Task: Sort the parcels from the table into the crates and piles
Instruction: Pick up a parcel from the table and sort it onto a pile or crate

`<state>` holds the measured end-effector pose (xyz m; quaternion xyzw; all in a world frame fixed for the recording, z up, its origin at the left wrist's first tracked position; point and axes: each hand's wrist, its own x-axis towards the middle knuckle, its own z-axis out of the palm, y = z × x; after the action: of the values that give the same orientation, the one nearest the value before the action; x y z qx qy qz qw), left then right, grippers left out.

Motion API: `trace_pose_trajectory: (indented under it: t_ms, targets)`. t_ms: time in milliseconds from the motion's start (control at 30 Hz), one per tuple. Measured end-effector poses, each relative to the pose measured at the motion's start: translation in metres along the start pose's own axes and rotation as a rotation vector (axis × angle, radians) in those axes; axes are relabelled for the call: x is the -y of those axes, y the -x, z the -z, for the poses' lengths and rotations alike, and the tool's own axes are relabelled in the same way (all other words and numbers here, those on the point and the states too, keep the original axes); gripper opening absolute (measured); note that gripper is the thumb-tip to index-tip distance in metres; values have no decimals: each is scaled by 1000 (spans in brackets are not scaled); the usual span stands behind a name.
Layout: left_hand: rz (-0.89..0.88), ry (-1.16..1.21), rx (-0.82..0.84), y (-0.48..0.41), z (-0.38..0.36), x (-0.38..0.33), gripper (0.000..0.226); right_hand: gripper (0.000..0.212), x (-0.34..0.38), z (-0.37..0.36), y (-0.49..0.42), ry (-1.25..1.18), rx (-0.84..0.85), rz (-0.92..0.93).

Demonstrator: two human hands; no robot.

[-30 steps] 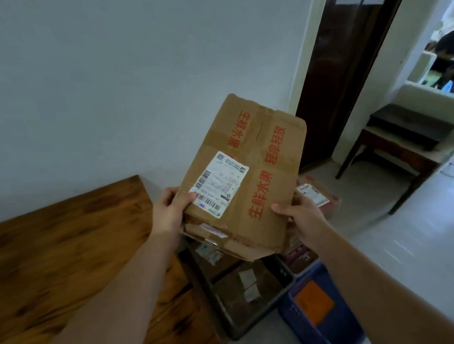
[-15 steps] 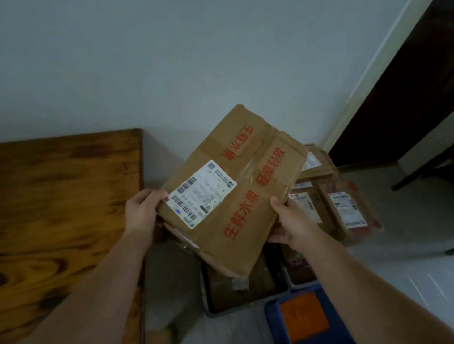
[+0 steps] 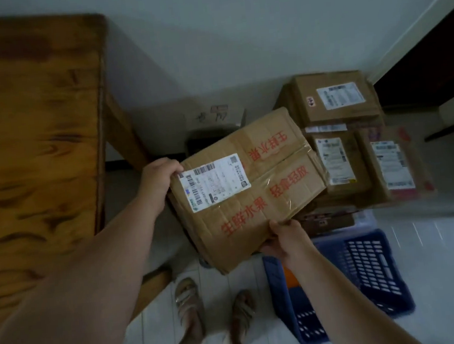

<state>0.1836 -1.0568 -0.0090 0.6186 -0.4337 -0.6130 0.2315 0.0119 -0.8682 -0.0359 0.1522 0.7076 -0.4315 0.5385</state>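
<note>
I hold a brown cardboard parcel (image 3: 252,186) with red printed characters and a white shipping label, low over the floor beside the table. My left hand (image 3: 160,178) grips its left corner by the label. My right hand (image 3: 282,238) grips its near edge from below. The parcel covers most of a dark crate (image 3: 203,139) beneath it. A blue slotted crate (image 3: 367,263) stands to the right under my right forearm, with something orange inside. A pile of labelled cardboard parcels (image 3: 335,100) rises behind it.
The wooden table (image 3: 33,135) fills the left side, its leg close to my left arm. My sandalled feet (image 3: 213,303) stand on the white tile floor. A dark door (image 3: 431,63) and white wall close the back right.
The parcel has come down from chest height towards the floor crates and turned flatter. My view has tilted downward, bringing my feet and the blue crate into sight.
</note>
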Motion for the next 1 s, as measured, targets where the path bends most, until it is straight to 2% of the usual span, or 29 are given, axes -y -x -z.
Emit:
trace_pose_trajectory:
  t_ms: [233,400,833,900,1000]
  targets:
    - [116,-70,-40,-59,-25,60,30,40,-50,2,-44,-107,0,-114]
    - [156,-61,38,-90,-53,96,30,43,-73,9,-66,-150,-80,-125]
    - [219,6,5,-141,-45,126,27,36,-93,-27,-85,-196,-91,-223]
    - [256,58,10,-140,-48,122,26,48,-88,-22,-87,-149,-119,-201]
    - [296,163,24,-129,-47,121,27,94,-66,10,-91,-67,-355,-102]
